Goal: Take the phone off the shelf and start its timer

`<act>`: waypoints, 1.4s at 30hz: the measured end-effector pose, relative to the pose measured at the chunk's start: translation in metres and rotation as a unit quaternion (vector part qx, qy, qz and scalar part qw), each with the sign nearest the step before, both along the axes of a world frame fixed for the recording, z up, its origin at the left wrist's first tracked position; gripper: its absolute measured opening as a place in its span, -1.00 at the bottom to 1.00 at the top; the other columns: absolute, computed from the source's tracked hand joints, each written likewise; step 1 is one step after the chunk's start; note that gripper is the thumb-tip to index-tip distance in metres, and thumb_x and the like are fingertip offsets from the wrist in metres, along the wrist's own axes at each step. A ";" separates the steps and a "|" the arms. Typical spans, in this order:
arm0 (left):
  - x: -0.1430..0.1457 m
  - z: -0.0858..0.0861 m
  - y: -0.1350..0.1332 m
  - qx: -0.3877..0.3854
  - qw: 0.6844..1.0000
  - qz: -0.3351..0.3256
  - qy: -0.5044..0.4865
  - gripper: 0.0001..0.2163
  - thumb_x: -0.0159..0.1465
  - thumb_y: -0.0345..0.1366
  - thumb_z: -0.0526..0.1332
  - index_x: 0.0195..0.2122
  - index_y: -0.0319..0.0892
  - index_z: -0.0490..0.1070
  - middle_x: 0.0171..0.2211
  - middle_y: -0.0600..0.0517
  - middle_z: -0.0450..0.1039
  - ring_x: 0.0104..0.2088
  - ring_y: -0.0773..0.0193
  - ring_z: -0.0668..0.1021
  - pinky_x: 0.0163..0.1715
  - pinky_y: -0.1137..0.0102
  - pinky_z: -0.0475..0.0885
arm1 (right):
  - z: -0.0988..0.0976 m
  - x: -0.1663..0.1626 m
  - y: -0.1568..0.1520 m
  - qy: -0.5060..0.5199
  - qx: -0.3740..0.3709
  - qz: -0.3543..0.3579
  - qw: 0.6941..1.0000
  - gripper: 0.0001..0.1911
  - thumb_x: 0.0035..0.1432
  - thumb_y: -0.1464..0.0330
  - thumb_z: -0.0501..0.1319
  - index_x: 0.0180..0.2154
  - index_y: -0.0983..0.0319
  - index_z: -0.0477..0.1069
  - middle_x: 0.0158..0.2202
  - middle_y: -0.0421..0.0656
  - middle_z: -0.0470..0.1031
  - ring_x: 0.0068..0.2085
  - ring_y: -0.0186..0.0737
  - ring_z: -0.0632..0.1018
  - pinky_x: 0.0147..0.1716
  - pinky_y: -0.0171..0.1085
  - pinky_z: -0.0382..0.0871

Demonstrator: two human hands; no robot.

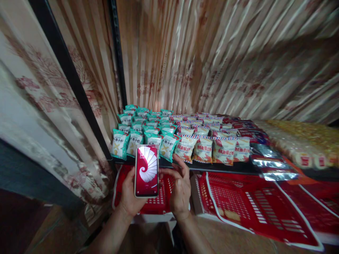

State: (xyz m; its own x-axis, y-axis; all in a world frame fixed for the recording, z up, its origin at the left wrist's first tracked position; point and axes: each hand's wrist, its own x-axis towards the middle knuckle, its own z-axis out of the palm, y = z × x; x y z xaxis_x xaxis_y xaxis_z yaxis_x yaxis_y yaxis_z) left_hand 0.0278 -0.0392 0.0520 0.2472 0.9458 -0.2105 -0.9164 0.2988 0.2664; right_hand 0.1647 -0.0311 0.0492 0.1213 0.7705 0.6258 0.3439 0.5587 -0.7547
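Note:
A smartphone (146,173) with a lit red screen and a white spiral picture stands upright in my left hand (129,193), which is wrapped round its lower left side. Just right of the phone is my right hand (180,192), fingers apart. One finger reaches to the phone's right edge; whether it presses there I cannot tell. Another finger points up toward the snack bags. Behind the phone, teal and white snack bags (119,144) stand in rows on a dark shelf (196,165). White bags with striped tops (202,148) stand to their right.
Below the shelf are a red basket (122,188) behind my hands and a larger red basket (238,197) holding a few light brown pieces. Silvery packets (278,175) overhang the shelf edge, beside long clear packages (299,148). Dark posts (74,77) and patterned curtains (159,53) enclose the shelf.

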 end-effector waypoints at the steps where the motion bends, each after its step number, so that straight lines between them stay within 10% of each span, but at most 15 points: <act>1: -0.001 -0.003 0.001 0.002 1.000 -0.005 0.000 -0.67 0.21 -0.16 0.13 -0.08 -0.20 0.44 -0.32 -0.05 0.58 -0.26 0.10 0.58 -0.13 0.17 0.42 | 0.000 0.001 0.000 -0.003 0.001 -0.003 1.000 -0.42 0.25 0.08 -0.18 -0.30 0.20 0.53 0.15 -0.11 0.19 0.10 -0.05 0.30 0.05 -0.02 0.22; 18: -0.003 -0.024 0.002 -0.061 0.998 -0.013 -0.013 -0.69 0.26 -0.18 0.06 -0.20 -0.27 0.50 -0.27 -0.12 0.58 -0.28 0.08 0.58 -0.12 0.09 0.40 | -0.007 -0.003 0.005 -0.001 -0.021 -0.014 1.000 -0.43 0.25 0.09 -0.18 -0.34 0.21 0.52 0.15 -0.11 0.22 0.08 -0.07 0.34 0.02 -0.04 0.26; 42: -0.003 -0.012 -0.004 -0.029 1.000 0.001 -0.009 -0.60 0.29 -0.09 0.00 -0.06 -0.26 0.44 -0.18 -0.15 0.55 -0.16 0.05 0.56 -0.03 0.10 0.34 | -0.003 0.002 -0.013 -0.028 -0.023 -0.006 0.999 -0.44 0.26 0.13 -0.18 -0.33 0.22 0.54 0.12 -0.10 0.23 0.05 -0.09 0.34 0.02 -0.03 0.26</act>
State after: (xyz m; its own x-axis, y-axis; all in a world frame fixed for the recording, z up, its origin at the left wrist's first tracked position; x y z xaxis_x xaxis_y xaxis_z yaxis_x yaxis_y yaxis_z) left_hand 0.0251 -0.0430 0.0397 0.2487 0.9327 -0.2611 -0.9219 0.3107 0.2315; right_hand 0.1665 -0.0436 0.0466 0.0960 0.7979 0.5951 0.3930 0.5189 -0.7592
